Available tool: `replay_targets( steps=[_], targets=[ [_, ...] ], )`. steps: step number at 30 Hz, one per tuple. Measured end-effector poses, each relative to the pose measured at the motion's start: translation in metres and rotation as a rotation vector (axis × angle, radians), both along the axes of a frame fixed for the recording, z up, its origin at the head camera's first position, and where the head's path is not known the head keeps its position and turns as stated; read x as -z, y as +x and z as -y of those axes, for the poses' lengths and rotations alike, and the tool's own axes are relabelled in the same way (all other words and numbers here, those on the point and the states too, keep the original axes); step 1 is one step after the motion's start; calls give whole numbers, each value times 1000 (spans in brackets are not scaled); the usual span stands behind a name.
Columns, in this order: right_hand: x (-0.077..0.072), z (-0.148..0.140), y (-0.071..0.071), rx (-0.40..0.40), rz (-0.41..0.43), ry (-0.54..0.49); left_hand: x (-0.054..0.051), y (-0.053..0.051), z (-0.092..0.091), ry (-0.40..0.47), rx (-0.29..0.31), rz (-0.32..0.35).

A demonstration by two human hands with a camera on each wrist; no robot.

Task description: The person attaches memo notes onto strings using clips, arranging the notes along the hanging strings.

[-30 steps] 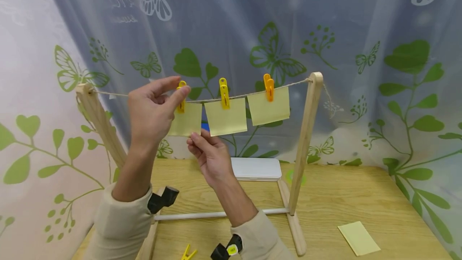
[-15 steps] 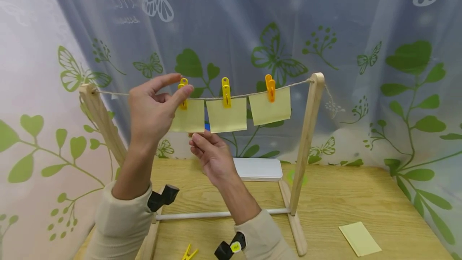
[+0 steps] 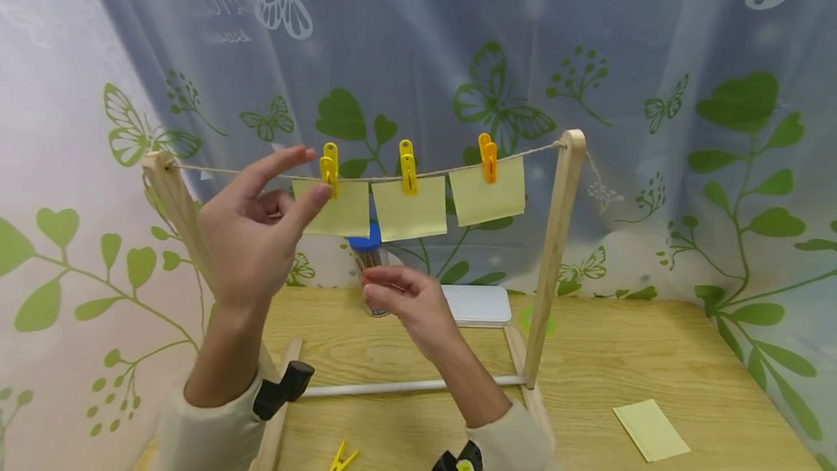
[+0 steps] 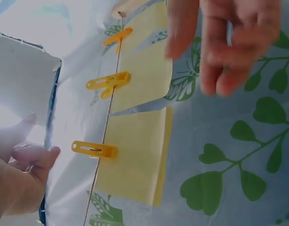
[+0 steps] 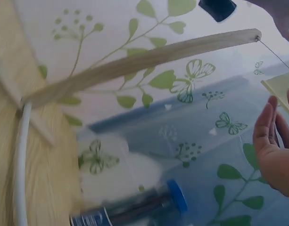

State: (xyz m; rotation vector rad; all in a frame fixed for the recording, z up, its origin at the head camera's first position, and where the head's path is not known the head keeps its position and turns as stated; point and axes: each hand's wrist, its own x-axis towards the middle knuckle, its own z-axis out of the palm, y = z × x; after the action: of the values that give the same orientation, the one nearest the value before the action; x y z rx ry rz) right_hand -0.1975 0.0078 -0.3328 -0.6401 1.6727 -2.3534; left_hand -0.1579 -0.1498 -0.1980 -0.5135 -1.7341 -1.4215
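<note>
Three pale yellow paper notes hang from a string [image 3: 271, 176], each under a clothes peg. The left note [image 3: 340, 216] hangs by a yellow peg [image 3: 330, 155], the middle note [image 3: 410, 218] by another yellow peg [image 3: 407, 166], and the right note [image 3: 490, 200] by an orange peg [image 3: 487, 158]. My left hand [image 3: 251, 238] is beside the left peg, thumb and forefinger spread; the left wrist view shows a gap between its fingertips and that peg [image 4: 94, 149]. Below the notes, my right hand [image 3: 418, 307] is loosely bent, holding nothing, in front of a blue-lidded clear jar [image 3: 365, 242].
Wooden posts [image 3: 556, 260] carry the string, joined low down by a white rod [image 3: 386, 389]. A loose yellow peg [image 3: 343, 456] and a yellow note pad [image 3: 650, 431] lie on the table. A white case [image 3: 476, 306] sits behind, before a leaf-patterned curtain [image 3: 615, 13].
My left hand has let go of the left peg and drawn back left and down. My right hand has moved down and right from the left note's lower edge, uncovering the jar.
</note>
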Motion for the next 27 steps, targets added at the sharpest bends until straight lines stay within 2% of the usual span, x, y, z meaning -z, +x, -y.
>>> replay_targets(
  steps=[3, 6, 8, 10, 13, 16, 20, 22, 23, 27],
  targets=[
    [11, -27, 12, 1, -127, 146, 20, 12, 4, 5, 83, -61],
    [26, -57, 23, 3, -221, 227, 46, 23, 10, -44, 136, -26],
    [37, -79, 32, 14, -253, 268, 68, 28, 13, -120, 123, 52],
    [48, -101, 41, 35, -262, 318, 95, 31, 16, -202, 100, 146],
    [64, -132, 53, 79, -244, 396, 139, 34, 19, -297, 50, 340],
    [78, -161, 60, 131, -199, 479, 181, 35, 22, -328, 10, 556],
    [97, -195, 64, 233, -115, 615, 224, 40, 31, -348, -13, 844],
    [105, -210, 65, 290, -82, 689, 242, 41, 36, -368, 0, 930],
    [109, -217, 65, 321, -55, 727, 251, 42, 38, -386, 11, 953],
    [125, -245, 65, 398, -12, 890, 277, 41, 44, -440, 67, 951]
  ],
)
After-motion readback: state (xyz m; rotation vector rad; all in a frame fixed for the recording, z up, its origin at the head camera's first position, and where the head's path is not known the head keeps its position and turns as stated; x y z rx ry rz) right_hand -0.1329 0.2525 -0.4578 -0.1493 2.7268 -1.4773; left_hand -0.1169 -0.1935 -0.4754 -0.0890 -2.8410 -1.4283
